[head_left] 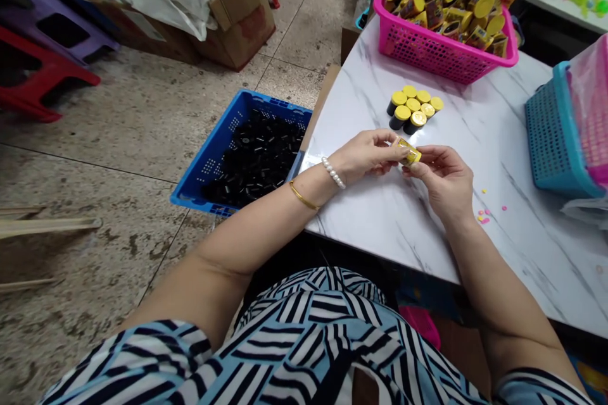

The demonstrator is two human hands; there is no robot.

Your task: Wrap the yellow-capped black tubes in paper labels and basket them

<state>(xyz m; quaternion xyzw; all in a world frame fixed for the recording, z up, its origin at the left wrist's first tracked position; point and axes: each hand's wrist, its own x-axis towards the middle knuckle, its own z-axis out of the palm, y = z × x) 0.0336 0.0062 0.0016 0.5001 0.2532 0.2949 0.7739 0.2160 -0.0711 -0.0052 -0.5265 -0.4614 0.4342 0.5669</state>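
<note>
Between my two hands, just above the marble-patterned table (513, 266), is a small yellow-labelled canister (407, 152), lying on its side. My left hand (368, 155) pinches its left end, thumb on top. From the right, the thumb and fingers of my right hand (444, 177) grip the other end. Just beyond them stands a tight cluster of upright black canisters with yellow lids (413, 105). Behind these, a pink basket (441, 60) is heaped with labelled, yellow-lidded canisters (449, 6).
On the floor at the table's left edge sits a blue crate (199, 193) of black pieces (259, 152). A teal basket (551, 139) stands at the right. Small pink and yellow bits (483, 215) lie near my right wrist. Cardboard boxes (237, 25) and stools (42, 76) are at the upper left.
</note>
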